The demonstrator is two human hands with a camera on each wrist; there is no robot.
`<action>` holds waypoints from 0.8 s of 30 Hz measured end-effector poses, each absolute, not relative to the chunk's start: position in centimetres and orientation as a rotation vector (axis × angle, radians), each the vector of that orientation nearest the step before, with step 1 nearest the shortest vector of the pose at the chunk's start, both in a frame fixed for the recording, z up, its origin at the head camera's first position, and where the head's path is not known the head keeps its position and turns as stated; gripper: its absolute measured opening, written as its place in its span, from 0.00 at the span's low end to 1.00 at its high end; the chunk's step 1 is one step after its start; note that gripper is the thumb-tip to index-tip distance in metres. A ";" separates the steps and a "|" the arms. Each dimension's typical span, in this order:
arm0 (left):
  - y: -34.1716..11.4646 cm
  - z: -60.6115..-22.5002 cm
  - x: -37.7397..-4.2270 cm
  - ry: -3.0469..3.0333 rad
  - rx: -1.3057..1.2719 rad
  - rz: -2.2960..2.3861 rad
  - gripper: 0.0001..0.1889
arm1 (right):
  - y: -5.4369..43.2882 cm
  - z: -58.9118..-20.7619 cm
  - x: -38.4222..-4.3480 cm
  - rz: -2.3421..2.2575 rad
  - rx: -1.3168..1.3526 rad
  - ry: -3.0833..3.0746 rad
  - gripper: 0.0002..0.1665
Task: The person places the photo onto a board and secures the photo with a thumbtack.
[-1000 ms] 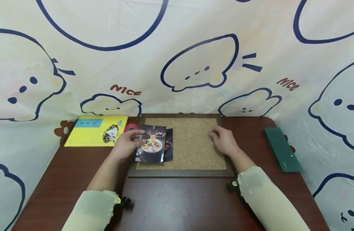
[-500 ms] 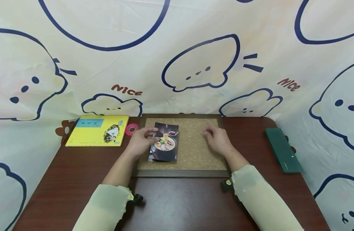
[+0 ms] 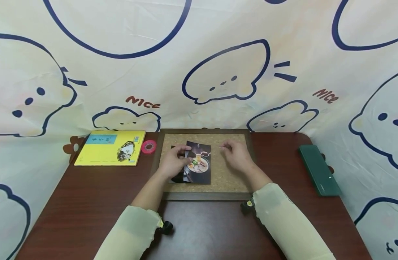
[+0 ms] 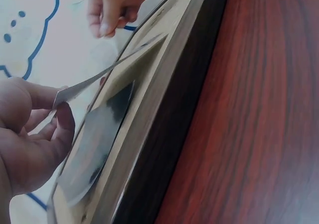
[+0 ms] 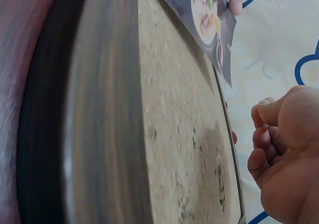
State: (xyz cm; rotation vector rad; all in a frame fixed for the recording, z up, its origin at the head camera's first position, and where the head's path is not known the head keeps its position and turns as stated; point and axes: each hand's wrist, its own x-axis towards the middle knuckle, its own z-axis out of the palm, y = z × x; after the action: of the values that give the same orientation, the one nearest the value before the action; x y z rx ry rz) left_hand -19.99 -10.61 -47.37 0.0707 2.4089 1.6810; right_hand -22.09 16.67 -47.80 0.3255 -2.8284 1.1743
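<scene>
A cork board (image 3: 226, 180) in a dark wooden frame lies flat on the table's middle. My left hand (image 3: 185, 151) pinches the left edge of a ramen-bowl photo (image 3: 200, 166) and holds it slightly raised over the cork. In the left wrist view the left hand (image 4: 57, 102) lifts that photo (image 4: 109, 72) above a second dark photo (image 4: 99, 134) lying flat on the board. That second photo (image 3: 177, 177) peeks out under my left hand. My right hand (image 3: 226, 146) hovers just right of the photo, fingers curled with fingertips together; nothing visible between them. The right wrist view shows the curled right hand (image 5: 261, 134) above the cork (image 5: 174, 134).
A yellow book (image 3: 109, 148) and a pink tape roll (image 3: 148, 146) lie left of the board. A dark green case (image 3: 319, 169) sits at the right. Printed cloth hangs behind and beside the brown table (image 3: 72, 209).
My left hand has carried the ramen photo rightward toward the board's middle, uncovering the second photo at the left. My right hand has drifted left toward the photo.
</scene>
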 end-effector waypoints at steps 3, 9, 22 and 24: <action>-9.8 -47.4 -19.9 2.389 0.064 1.700 0.23 | 16.2 -47.7 -22.3 1.159 0.324 -2.839 0.08; -8.8 -47.6 -19.9 2.395 0.070 1.694 0.23 | 15.7 -47.6 -22.8 1.108 0.309 -2.861 0.08; -6.8 -48.1 -20.5 2.583 0.109 1.492 0.23 | 14.6 -47.4 -23.8 1.094 0.302 -2.942 0.07; -6.6 -48.2 -20.6 2.631 0.114 1.439 0.24 | 14.6 -47.5 -24.0 1.097 0.305 -2.953 0.07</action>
State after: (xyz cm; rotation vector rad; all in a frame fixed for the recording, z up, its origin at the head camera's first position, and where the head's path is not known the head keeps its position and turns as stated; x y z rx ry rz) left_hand -20.55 -6.56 -48.17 0.1145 2.6315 1.4391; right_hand -23.97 14.55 -47.54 0.3054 -2.9529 1.0969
